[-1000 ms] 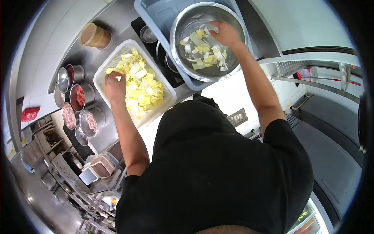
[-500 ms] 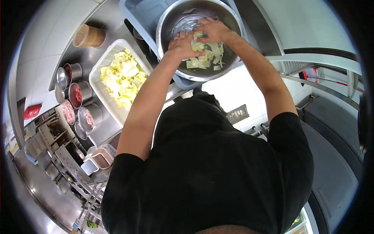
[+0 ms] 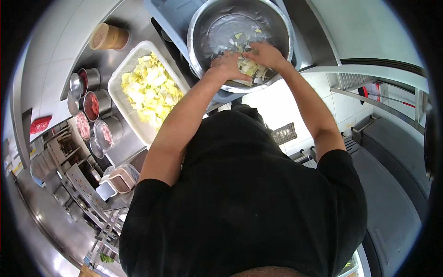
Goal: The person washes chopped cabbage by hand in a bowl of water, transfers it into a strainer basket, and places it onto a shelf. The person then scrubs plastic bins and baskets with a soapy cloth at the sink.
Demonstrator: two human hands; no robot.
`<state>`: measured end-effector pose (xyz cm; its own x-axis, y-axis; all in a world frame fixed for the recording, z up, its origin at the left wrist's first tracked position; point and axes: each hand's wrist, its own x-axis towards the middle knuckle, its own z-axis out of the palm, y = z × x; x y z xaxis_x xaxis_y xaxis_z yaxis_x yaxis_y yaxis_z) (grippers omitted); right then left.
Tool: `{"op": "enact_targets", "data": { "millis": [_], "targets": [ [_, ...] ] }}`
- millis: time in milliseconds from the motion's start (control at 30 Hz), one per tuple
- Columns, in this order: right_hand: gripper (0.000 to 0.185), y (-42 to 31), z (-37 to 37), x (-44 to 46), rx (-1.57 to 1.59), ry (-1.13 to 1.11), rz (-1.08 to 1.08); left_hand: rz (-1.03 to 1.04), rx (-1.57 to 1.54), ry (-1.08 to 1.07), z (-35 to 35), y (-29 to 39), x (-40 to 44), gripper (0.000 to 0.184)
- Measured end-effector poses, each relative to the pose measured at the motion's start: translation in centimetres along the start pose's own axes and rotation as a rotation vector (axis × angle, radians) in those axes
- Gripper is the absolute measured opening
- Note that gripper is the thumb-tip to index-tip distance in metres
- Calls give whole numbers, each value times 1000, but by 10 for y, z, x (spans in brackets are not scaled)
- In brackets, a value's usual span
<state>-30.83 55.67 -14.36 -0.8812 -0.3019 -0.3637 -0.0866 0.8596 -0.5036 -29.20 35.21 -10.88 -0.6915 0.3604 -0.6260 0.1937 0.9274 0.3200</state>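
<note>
Both of my hands are inside a large metal bowl (image 3: 196,44) of water at the top. My left hand (image 3: 227,66), fingers spread, touches the left side of a cluster of cut cabbage pieces (image 3: 250,68). On the right of the same pieces is my right hand (image 3: 265,54), its fingers apart and their tips partly hidden among the leaves. A few small scraps (image 3: 238,35) float farther up in the bowl. Left of the bowl, a white perforated basket (image 3: 121,104) holds a heap of yellow-green cut cabbage (image 3: 152,90).
Beneath the bowl is a blue-grey tub (image 3: 177,18). Round metal containers of raw meat (image 3: 94,105) stand at the left on the steel counter (image 3: 127,154). A tan round container (image 3: 109,37) is at the upper left. A floor drain (image 3: 284,134) lies below the bowl.
My left hand has moved from the basket into the bowl beside my right hand. Both hands have then shifted toward the bowl's near side, and the cabbage pieces are gathered there.
</note>
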Motion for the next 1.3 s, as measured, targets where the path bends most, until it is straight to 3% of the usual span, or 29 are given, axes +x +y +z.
{"op": "enact_targets", "data": {
  "millis": [233, 333, 433, 533, 633, 733, 867, 967, 1100, 1133, 1200, 1233, 1300],
  "targets": [
    [68, -14, 39, -15, 307, 91, 204, 48, -143, 20, 34, -6, 15, 118],
    [62, -22, 55, -10, 464, 85, 285, 76, -175, 33, 35, -4, 20, 102],
    [55, -41, 63, -19, 696, 188, 276, 85, -265, -249, 9, 5, 11, 76],
    [49, -41, 74, -10, 832, 167, 351, 229, -384, -8, 62, -18, 46, 29],
    [43, -21, 91, 6, 919, 192, 326, 143, -510, -7, 30, -3, 13, 48],
    [38, -45, 55, -6, 1007, 201, 317, 105, -826, 19, -15, 9, -36, 47],
    [30, -71, 15, -1, 1052, 279, 220, 206, -635, 264, -25, -2, -31, 52],
    [26, -145, -28, -12, 1058, 343, 75, 171, -631, 497, -56, -12, -69, 58],
    [26, -245, -32, -20, 960, 294, -148, 132, -650, 634, -86, -72, -166, 64],
    [27, -267, -25, -21, 937, 268, -185, 117, -609, 749, -77, -91, -182, 65],
    [25, -292, 12, -8, 930, 124, -308, 61, -655, 737, -64, -134, -218, 72],
    [29, -298, 32, 1, 774, 44, -394, -37, -727, 651, -55, -153, -235, 76],
    [38, -312, 64, 16, 416, -83, -454, -85, -653, 708, -3, -201, -242, 65]
  ]
}}
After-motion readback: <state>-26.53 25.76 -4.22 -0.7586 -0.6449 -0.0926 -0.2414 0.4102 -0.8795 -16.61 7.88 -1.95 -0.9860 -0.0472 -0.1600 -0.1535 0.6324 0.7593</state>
